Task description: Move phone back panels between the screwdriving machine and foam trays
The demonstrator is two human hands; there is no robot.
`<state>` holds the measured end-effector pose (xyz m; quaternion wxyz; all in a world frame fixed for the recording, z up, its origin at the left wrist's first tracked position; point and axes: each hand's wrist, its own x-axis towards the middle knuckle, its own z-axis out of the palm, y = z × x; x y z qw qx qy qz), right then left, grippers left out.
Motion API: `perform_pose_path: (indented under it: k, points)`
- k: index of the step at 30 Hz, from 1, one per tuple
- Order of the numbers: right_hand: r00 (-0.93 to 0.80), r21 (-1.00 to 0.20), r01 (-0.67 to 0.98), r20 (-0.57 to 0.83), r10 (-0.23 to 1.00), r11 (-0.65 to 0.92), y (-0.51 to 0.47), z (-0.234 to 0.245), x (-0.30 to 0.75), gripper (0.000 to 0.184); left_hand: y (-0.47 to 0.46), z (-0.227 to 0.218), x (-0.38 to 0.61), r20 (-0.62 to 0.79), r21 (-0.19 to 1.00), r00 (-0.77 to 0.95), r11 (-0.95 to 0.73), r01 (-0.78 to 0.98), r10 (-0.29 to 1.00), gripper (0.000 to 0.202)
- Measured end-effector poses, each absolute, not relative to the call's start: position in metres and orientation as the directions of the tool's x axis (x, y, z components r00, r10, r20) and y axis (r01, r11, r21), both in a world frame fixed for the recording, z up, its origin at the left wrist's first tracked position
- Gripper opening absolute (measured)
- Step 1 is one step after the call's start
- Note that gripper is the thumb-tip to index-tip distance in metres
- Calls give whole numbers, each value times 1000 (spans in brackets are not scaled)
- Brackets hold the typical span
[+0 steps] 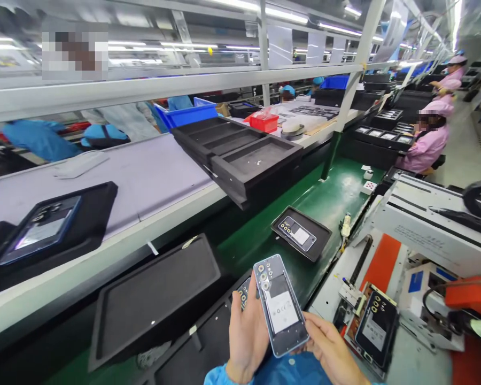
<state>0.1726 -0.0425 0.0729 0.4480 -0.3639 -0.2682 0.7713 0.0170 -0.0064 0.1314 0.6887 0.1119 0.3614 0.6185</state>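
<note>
A phone with its inner back exposed (282,307), showing camera rings and a white label, is tilted in front of me. My right hand (328,347) pinches its lower right edge between thumb and fingers. Beside its left edge, my left hand (246,329) is open with palm up and fingers stretched out. The phone overlaps part of that hand, so I cannot tell how firmly they touch. Behind the left fingers another phone (244,291) shows partly. To the right, a similar phone (374,326) sits in the fixture of a machine (428,214).
Another phone (296,233) lies in a small black tray (324,240) on the green belt (316,198). Empty black trays (156,294) stand at left. A phone (44,227) rests on the pale shelf (152,171). Stacked trays (260,160) overhang its edge. A person in pink (428,144) sits farther along.
</note>
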Motion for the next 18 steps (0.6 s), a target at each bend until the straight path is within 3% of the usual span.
perform_pose_path:
  k: [9,18]
  points:
    - [-368,-660,-556,-351,861,-506,-48,76,165,45,-9,148,5,-324,448,56,205,-870,945,67]
    - [-412,-729,-490,-289,864,-478,-53,96,162,48,-13,145,-1,-273,324,160,247,-913,949,73]
